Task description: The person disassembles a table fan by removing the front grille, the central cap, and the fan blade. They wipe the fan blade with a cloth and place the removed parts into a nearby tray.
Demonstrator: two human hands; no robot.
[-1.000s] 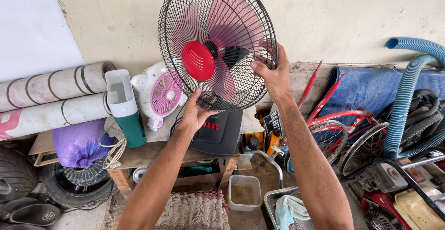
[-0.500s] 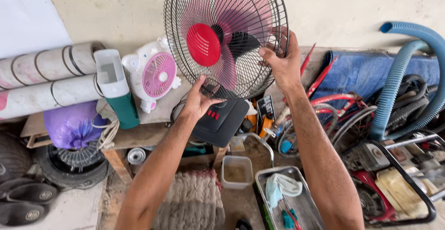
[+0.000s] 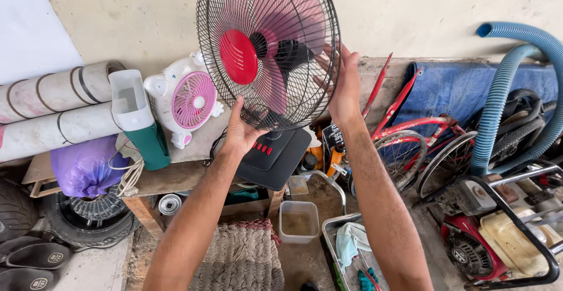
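A table fan with a black wire grille, pink blades and a red hub stands tilted on its black base, which has red buttons, at the edge of a wooden table. My left hand grips the grille's lower rim, thumb up against the front wires. My right hand holds the right rim, with its fingers stretched out behind the cage.
A small white and pink fan, a white-and-green container, a purple bag and rolled sheets crowd the table's left. A red bicycle, blue hose and generator fill the right. A tub and tray sit below.
The fan head has shifted a little left and turned. My right hand's thumb has left the front of the grille and its fingers now lie stretched behind it. The left hand keeps its hold.
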